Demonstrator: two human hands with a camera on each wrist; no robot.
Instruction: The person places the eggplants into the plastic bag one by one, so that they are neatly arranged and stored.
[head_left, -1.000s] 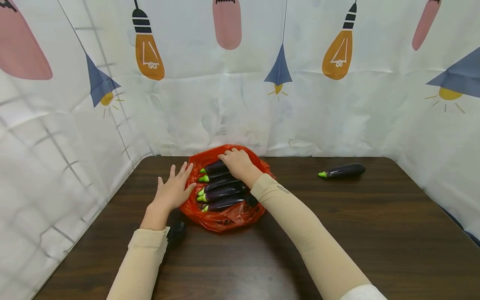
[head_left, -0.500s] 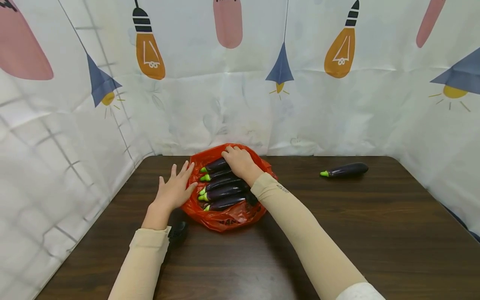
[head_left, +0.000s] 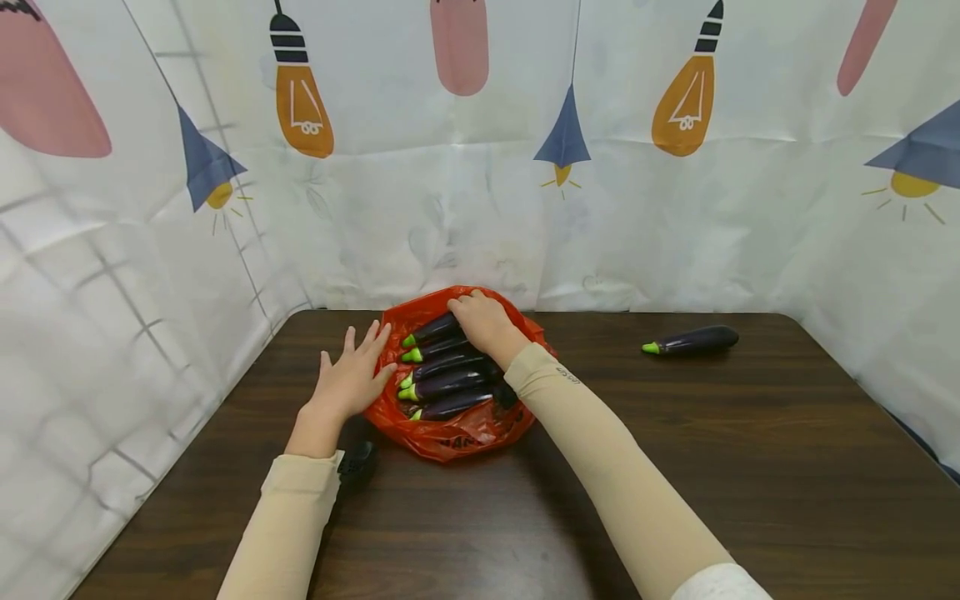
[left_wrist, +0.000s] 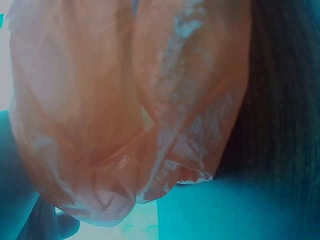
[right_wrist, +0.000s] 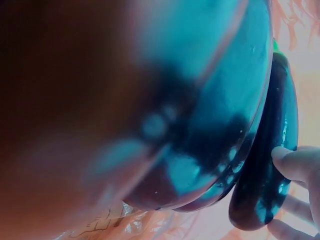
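Note:
A red plastic bag lies wide open on the table, with several dark purple eggplants side by side inside, green stems to the left. My right hand reaches into the bag at the farthest eggplant. In the right wrist view, its thumb and fingers hold the blunt end of that eggplant from both sides. At the bag's left rim is my left hand, fingers straight and spread, palm side against the plastic. The left wrist view is mostly filled by the bag's outside.
One more eggplant lies alone on the dark wooden table, far to the right. A patterned white curtain stands behind the table and along its sides. A black wrist device hangs under the left wrist.
My right hand has slid slightly right along the farthest eggplant, toward its blunt end. The left hand stays at the bag's rim. The whole head view has shifted a little.

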